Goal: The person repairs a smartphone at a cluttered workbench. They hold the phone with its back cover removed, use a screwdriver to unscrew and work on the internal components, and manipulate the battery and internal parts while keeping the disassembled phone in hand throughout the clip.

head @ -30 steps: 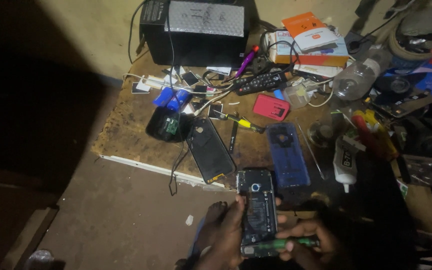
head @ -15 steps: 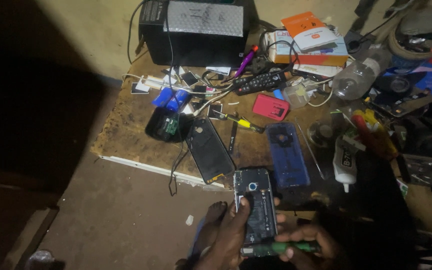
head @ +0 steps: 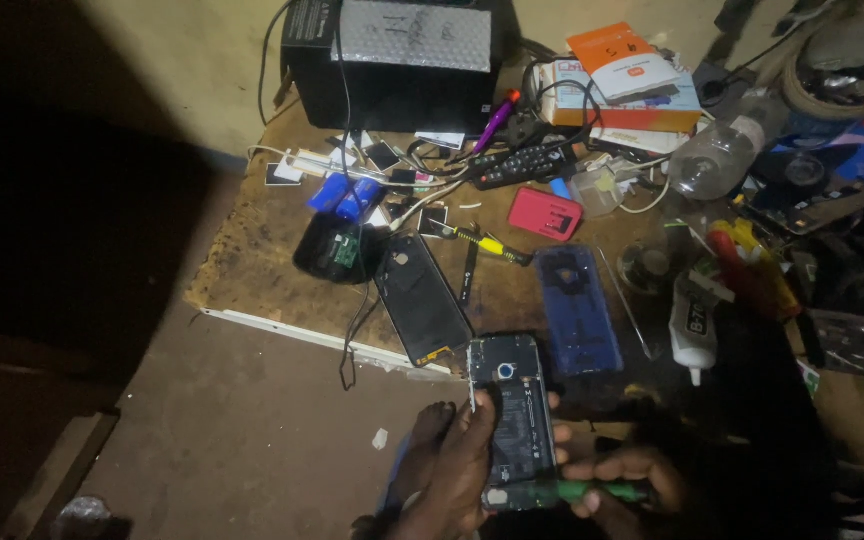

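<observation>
Down at the near edge, the left hand [head: 462, 465] clasps an opened phone [head: 514, 420] by its left side — thumb across its back. Right of it, the right hand [head: 624, 478] pinches a green screwdriver [head: 577, 492], tip at the phone's lower end, near the wooden table [head: 252, 270].

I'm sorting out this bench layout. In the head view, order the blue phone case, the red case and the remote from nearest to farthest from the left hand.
1. Blue phone case, just up and right of the left hand.
2. Red case, mid-bench beyond it.
3. Remote, farthest, near the black box at the back.
</observation>
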